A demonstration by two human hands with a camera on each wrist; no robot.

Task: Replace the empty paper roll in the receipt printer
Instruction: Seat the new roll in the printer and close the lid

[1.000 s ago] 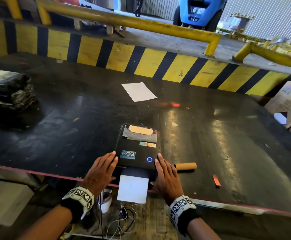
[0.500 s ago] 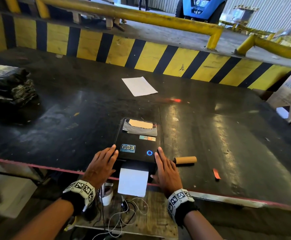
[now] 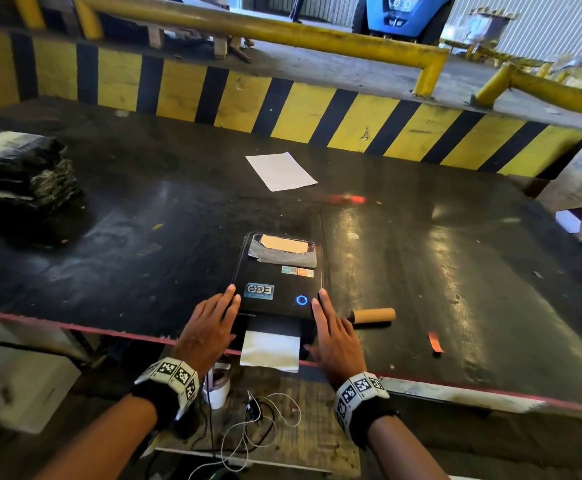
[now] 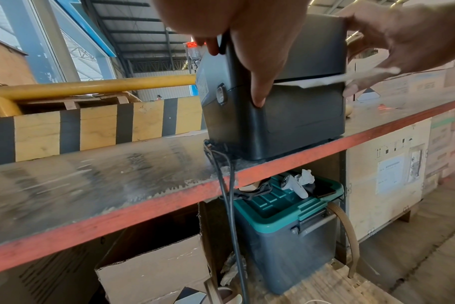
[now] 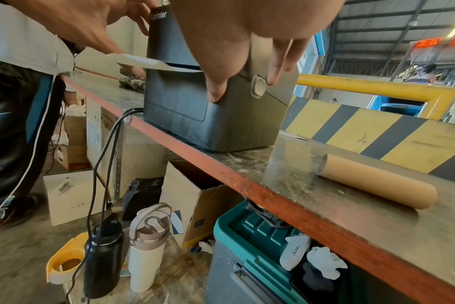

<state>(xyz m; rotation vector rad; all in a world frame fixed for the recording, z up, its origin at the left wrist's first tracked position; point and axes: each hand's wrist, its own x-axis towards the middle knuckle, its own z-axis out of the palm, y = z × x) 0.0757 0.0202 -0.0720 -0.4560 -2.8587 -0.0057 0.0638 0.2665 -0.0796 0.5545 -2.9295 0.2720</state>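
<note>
A black receipt printer (image 3: 279, 282) stands at the table's near edge with its lid down and a blue ring light on. A white paper strip (image 3: 270, 349) sticks out of its front slot. My left hand (image 3: 213, 317) lies flat against the printer's left side and my right hand (image 3: 331, 327) against its right side, fingers straight. In the wrist views each thumb runs down a front corner of the printer (image 4: 286, 115) (image 5: 195, 115). The empty brown cardboard core (image 3: 374, 315) (image 5: 377, 183) lies on the table just right of my right hand.
A white sheet (image 3: 280, 171) lies farther back, a black wrapped bundle (image 3: 22, 174) at the left, an orange scrap (image 3: 435, 341) at the right. A yellow-black barrier (image 3: 317, 109) bounds the far edge. Under the table are a green-lidded bin (image 4: 286, 216), bottles (image 5: 146, 246) and cables (image 4: 226, 185).
Both hands keep their place on the printer's sides. Only the head view has shifted a little.
</note>
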